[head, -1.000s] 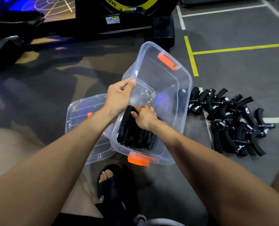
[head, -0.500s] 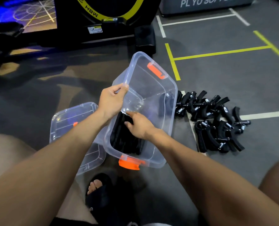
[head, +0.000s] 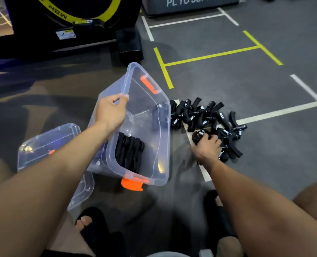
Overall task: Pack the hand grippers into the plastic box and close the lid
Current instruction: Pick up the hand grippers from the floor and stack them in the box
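The right hand (head: 206, 147) has left the plastic box (head: 159, 143) and now curls its fingers around another hand gripper (head: 197, 136) in the pile (head: 209, 119) on the right, while the left hand (head: 110, 114) pinches the box's far rim, so packing goes on.

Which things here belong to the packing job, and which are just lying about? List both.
Job:
- box, tilted, held at its rim by the left hand
- grippers in the box
- pile of grippers on the floor, right hand gripping one
- lid beside the box

Lying about:
- black machine
- plyo box
- sandals
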